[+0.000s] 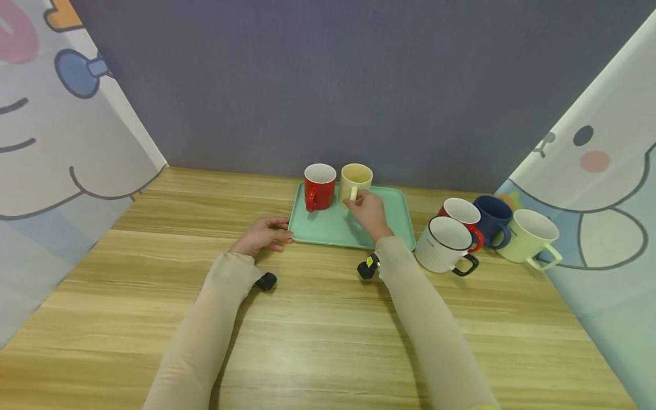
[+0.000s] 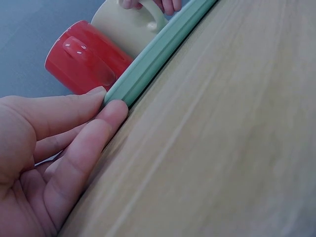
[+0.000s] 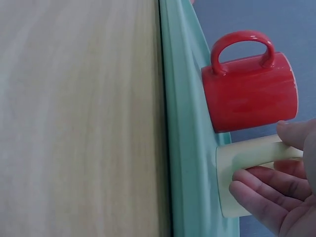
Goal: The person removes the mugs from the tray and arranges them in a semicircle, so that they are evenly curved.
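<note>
My right hand (image 1: 371,214) pinches the handle of a pale yellow mug (image 1: 347,185), thumb on one side and fingers on the other in the right wrist view. The mug stands upright on a mint green tray (image 1: 328,232), towards its back. Left of it on the same tray is a red mug (image 1: 325,195) with a white inside, its handle facing the front. At the tray's front left corner, my left hand (image 1: 262,234) holds the rim between thumb (image 2: 74,111) and fingers. The far side of the yellow mug is hidden.
Right of the tray stands a group of mugs: a white one with a black rim (image 1: 437,250), a red one (image 1: 461,209), a dark blue one (image 1: 493,213) and a light green one (image 1: 523,242). A grey panel (image 1: 328,85) rises behind the wooden table (image 1: 307,341).
</note>
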{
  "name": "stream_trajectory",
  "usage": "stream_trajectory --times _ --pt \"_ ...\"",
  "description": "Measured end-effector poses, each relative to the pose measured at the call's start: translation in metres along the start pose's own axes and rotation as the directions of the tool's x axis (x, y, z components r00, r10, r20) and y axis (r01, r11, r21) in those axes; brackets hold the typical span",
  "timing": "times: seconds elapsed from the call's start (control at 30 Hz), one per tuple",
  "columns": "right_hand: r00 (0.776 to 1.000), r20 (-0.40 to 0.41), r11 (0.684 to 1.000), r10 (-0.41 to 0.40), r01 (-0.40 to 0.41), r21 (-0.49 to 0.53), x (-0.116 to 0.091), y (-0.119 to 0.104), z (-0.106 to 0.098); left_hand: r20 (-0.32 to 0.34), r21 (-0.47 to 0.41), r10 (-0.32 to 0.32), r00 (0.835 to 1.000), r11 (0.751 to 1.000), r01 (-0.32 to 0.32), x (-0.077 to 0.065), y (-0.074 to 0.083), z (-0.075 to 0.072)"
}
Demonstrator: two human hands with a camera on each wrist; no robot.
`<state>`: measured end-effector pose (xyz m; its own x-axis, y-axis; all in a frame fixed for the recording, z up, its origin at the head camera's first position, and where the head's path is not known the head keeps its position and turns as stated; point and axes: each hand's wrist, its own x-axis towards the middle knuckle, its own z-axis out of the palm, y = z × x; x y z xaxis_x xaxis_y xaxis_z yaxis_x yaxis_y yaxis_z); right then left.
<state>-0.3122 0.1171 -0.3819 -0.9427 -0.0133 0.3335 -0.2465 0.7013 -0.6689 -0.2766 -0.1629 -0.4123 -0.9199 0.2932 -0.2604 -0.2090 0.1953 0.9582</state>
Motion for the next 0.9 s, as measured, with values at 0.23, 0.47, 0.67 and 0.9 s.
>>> stream_trajectory --times 0.23,0.47,0.67,0.9 --pt "1.0 0.006 0.998 -0.03 0.03 -0.049 0.0 0.002 -0.001 0.002 -0.003 -0.011 1.0 1.0 0.011 0.0 0.003 0.003" --pt "1.0 0.024 0.997 -0.003 0.005 -0.08 -0.003 -0.001 -0.007 0.003 0.0 -0.003 1.0 1.0 0.003 -0.001 0.002 0.003" --pt "0.998 0.042 0.991 0.053 -0.048 -0.127 -0.006 0.001 -0.016 0.006 0.003 -0.001 1.0 1.0 0.001 0.0 0.0 0.003" --pt "0.997 0.033 0.991 0.075 -0.071 -0.113 -0.008 0.005 -0.027 0.001 0.007 -0.001 1.0 1.0 0.001 0.0 0.001 0.002"
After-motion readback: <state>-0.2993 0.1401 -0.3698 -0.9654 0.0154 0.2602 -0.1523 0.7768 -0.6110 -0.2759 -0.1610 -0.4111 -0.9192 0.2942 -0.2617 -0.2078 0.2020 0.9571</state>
